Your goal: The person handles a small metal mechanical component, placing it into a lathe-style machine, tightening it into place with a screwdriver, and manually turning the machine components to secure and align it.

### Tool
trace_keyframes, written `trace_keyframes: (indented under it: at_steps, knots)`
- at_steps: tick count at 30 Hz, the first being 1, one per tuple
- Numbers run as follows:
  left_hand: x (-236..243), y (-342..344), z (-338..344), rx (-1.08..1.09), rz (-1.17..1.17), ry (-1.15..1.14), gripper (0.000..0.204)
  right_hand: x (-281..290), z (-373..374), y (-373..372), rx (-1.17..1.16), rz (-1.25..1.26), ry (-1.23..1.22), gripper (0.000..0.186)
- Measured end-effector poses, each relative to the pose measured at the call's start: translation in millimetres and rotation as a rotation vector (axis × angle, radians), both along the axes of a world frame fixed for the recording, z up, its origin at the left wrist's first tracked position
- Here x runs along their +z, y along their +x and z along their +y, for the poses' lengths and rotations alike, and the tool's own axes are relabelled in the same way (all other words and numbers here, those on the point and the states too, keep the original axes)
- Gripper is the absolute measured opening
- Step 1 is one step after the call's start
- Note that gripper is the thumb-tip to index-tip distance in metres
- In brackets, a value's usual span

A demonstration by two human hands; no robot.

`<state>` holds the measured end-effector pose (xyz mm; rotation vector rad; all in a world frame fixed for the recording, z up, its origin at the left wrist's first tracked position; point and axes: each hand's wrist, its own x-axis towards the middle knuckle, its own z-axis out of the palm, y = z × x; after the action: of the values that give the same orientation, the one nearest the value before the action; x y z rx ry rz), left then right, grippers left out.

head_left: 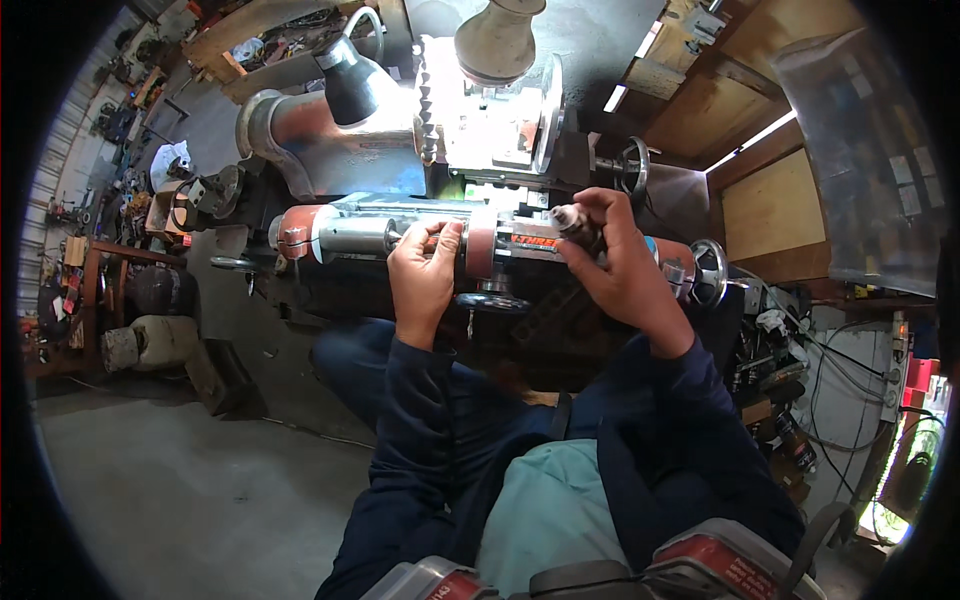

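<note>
My left hand point(422, 280) is at the front of a red and grey metal machine point(352, 236), its fingers closed beside the end of the horizontal grey cylinder. Thumb and fingertips meet near the red upright collar point(481, 250); what they grip is largely hidden. To the right, my right hand point(622, 258) is wrapped round a small dark holder or bottle with a pale, narrow tip point(568, 216). That tip points up and left, above the machine's front bar. Below the collar, between my hands, sits a dark handwheel point(492, 302).
A black lamp point(355, 85) lights the machine from behind. Other handwheels stick out at its right end point(710, 272) and left end point(235, 263). A beige jug point(165, 342) and a wooden box point(228, 375) stand on the floor at left. Cables point(850, 360) hang at right.
</note>
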<state>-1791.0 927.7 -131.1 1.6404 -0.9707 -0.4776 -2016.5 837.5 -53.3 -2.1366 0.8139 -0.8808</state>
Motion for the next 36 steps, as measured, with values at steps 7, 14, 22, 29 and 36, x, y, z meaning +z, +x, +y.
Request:
trace_keyframes:
  at_steps: [7,14,22,29,36]
  knots:
    - [-36,-2,5,0.004,0.154,-0.235,0.018,-20,-2,8,0.101,0.26,-0.296,0.035]
    - [-40,0,7,-0.008,0.246,-0.222,0.023,-32,-7,15,0.119,0.328,-0.436,0.038]
    - [-48,6,14,-0.063,0.389,-0.222,0.037,-37,-7,15,0.03,0.32,-0.27,0.06]
    - [-42,6,14,-0.126,0.576,-0.111,0.04,-37,-8,7,-0.016,0.372,-0.201,0.068]
    - [-42,12,11,-0.195,0.538,-0.129,0.042,-40,-7,5,-0.038,0.394,-0.192,0.068]
